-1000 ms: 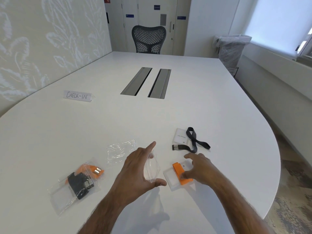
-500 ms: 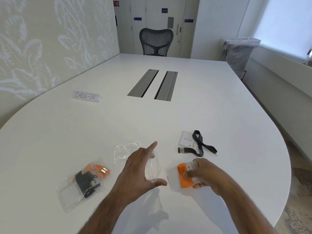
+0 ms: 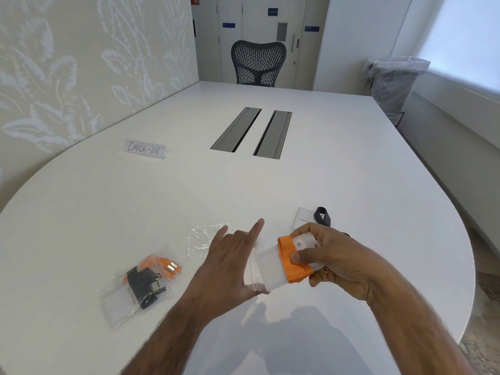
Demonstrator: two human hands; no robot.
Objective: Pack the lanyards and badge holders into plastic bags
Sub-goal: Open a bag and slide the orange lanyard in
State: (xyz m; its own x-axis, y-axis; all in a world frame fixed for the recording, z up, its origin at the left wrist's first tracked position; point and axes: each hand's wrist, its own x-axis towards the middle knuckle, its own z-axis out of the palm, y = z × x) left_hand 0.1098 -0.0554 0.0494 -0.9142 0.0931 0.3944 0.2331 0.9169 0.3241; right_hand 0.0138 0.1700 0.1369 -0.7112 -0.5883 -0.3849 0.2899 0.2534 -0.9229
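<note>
**Right hand** (image 3: 334,262): we pinch a frosted, rectangular badge holder (image 3: 270,269) between thumb and curled fingers. It is banded by a flat orange lanyard (image 3: 288,250) and held above the smooth white worktop (image 3: 351,171).

**Left hand** (image 3: 230,263): thumb and fingers hold a thin clear plastic bag (image 3: 253,277) open, index finger extended. The holder's leading edge sits at its mouth.

**Lying on the worktop:**
- An empty crinkled bag (image 3: 205,239), just beyond the left hand.
- A filled bag (image 3: 121,307) further left, holding orange and black lanyards with metal clips.
- A white card (image 3: 303,220) and a black lanyard (image 3: 323,216), partly hidden behind the right hand.
- A folded paper sign (image 3: 146,149) lettered CHECK-IN.
- Two grey cable slots (image 3: 250,132).

**Beyond the worktop:** a dark mesh chair (image 3: 258,63) and a plastic-lined bin (image 3: 392,82).
</note>
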